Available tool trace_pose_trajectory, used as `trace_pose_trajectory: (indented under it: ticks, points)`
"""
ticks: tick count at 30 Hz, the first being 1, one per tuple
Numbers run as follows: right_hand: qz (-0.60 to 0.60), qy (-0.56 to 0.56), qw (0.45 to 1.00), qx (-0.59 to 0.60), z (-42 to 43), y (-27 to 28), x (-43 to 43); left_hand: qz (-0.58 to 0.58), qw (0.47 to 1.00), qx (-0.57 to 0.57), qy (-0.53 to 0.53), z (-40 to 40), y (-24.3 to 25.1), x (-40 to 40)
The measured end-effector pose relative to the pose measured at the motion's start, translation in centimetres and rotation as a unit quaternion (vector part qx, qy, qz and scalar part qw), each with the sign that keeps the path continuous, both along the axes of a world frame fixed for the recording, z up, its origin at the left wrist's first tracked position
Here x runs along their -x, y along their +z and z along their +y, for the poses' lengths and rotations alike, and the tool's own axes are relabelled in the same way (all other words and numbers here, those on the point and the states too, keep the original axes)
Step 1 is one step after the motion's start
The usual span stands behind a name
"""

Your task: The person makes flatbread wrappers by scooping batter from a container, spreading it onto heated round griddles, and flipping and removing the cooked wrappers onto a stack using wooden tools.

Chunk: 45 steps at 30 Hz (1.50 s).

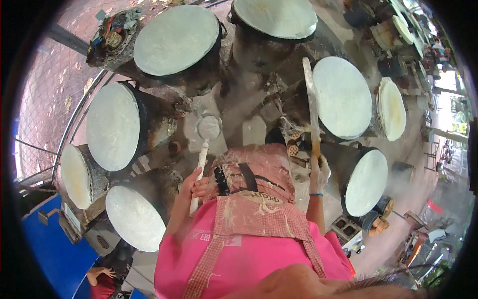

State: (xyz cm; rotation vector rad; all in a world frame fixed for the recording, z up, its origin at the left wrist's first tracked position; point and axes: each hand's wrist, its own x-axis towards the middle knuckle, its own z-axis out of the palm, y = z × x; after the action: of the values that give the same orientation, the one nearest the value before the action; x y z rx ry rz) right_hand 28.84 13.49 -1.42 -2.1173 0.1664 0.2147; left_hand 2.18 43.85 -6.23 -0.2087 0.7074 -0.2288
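Observation:
My left hand (194,185) is closed around the pale handle of a long-handled ladle (209,128), whose round end lies beyond my apron, above the ground. My right hand (319,173) grips the lower end of a long flat wooden stick (310,97), which points away from me beside a large round pot with a white top (342,98). A checked apron (257,179), smeared with pale residue, hangs between my two hands. Whether the ladle touches the surface below it cannot be told.
Several dark pots with round white tops stand around me, including one at the left (113,126) and one at the far side (177,40). A hollow concrete block (346,227) is at the lower right. Another person's hand (100,272) shows at the lower left. Haze blurs parts.

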Motion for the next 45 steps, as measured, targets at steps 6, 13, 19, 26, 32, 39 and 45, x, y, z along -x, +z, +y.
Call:
trace_pose_trajectory:
  ticks: [6,13,19,26,32,39,45]
  points:
    - [-0.069,0.045,0.996,0.045,1.2,0.4,-3.1,0.077,0.996,-0.047,-0.005,-1.6,3.7,-1.2]
    - [-0.042,0.073,0.996,-0.024,0.4,-2.4,-7.1,0.025,0.997,-0.064,-0.046,-2.3,-0.5,-1.9]
    - [-0.043,0.001,0.997,0.06,-0.8,-4.5,-15.9,-0.169,0.975,0.017,-0.142,-2.1,-2.9,-8.9]
    - [-0.077,0.047,0.991,0.102,4.0,-1.7,-23.9,-0.026,0.993,-0.005,-0.118,-0.7,-1.5,-15.3]
    - [0.009,0.117,0.985,0.123,13.1,-3.1,-30.7,0.011,0.994,0.0,-0.106,2.6,-0.9,-17.6]
    - [-0.07,-0.092,0.993,-0.028,26.2,-7.5,-45.2,0.041,0.994,-0.01,-0.1,8.6,-0.9,-18.9]
    - [-0.06,-0.051,0.991,0.109,30.3,-6.7,-47.4,0.058,0.995,0.006,-0.084,10.9,-0.5,-18.8]
